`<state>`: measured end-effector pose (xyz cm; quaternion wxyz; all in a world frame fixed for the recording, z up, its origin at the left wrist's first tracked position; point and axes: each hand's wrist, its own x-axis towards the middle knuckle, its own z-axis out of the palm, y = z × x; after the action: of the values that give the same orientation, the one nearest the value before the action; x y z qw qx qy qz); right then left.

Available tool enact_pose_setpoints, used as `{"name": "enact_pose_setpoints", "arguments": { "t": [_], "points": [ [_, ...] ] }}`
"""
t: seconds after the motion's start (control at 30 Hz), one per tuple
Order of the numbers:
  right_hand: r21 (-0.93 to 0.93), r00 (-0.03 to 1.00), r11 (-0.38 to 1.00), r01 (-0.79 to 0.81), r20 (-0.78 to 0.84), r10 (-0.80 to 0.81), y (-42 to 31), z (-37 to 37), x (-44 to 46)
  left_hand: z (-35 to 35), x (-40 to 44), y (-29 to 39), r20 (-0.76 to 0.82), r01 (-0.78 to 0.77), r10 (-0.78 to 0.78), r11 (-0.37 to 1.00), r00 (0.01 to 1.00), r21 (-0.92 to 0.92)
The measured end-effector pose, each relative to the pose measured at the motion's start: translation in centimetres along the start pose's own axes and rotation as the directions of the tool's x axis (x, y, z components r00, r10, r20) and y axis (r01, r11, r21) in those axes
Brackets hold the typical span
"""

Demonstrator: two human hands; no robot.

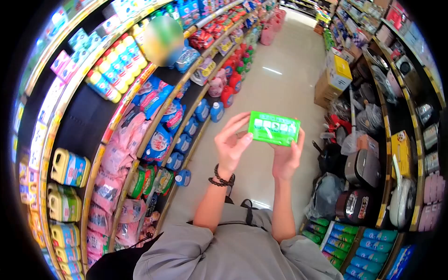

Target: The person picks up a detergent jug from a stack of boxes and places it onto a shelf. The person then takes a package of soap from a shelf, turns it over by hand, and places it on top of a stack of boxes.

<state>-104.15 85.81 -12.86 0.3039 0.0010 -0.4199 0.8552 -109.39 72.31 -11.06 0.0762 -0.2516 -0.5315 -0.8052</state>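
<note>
Green packet [274, 128] sits near the centre of the frame, above the pale floor [280, 70]; the left hand [232, 144] and right hand [286, 156] hold it from either side, fingers of both clamped on its ends; a dark beaded bracelet [221, 177] circles the left wrist; blue bottles [175, 161] line a low shelf left of centre; a yellow-and-brown carton [333, 77] stands at the upper right.

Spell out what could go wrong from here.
The green packet is held near its ends by the left hand and right hand, so it could slip if either loosens. The cardboard box beside the aisle floor might catch a passing foot.
</note>
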Motion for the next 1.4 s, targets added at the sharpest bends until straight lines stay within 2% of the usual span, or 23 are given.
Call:
{"name": "enact_pose_setpoints", "arguments": {
  "t": [0.07, 0.33, 0.5, 0.67, 0.97, 1.27, 1.4],
  "points": [
    [0.005, 1.000, 1.000, -0.014, 0.017, 0.014, -0.5, -0.4, -1.2, -0.2, -1.2, -0.3, 0.022, -0.049, 0.050, 0.998, 0.999, -0.024],
    [0.014, 1.000, 1.000, -0.021, 0.004, 0.021, -1.4, -0.6, -3.2, 0.3, -3.2, 1.1, 0.011, -0.024, 0.024, 0.999, 1.000, -0.032],
    [0.029, 0.999, 1.000, -0.012, 0.051, 0.011, -0.9, 1.2, -2.6, -0.8, -2.6, 2.1, 0.037, -0.026, 0.027, 1.000, 0.999, -0.013],
    [0.086, 0.993, 0.994, -0.072, 0.095, 0.063, 0.7, 3.3, -2.7, -2.9, -2.0, 3.8, -0.023, -0.097, 0.098, 0.995, 0.995, 0.017],
    [0.099, 0.996, 0.994, -0.053, 0.083, 0.045, 5.3, 10.2, -6.0, -11.1, -2.1, 7.1, -0.016, -0.079, 0.080, 0.996, 0.997, 0.029],
    [0.099, 0.998, 0.994, -0.044, 0.044, 0.040, 13.4, 19.3, -12.0, -24.3, -2.7, 10.6, -0.002, -0.039, 0.039, 0.999, 0.999, 0.033],
    [0.061, 0.995, 0.994, -0.095, 0.033, 0.094, 14.7, 22.5, -14.5, -27.8, -3.4, 12.2, -0.019, -0.001, 0.001, 1.000, 1.000, 0.017]
  ]
}}
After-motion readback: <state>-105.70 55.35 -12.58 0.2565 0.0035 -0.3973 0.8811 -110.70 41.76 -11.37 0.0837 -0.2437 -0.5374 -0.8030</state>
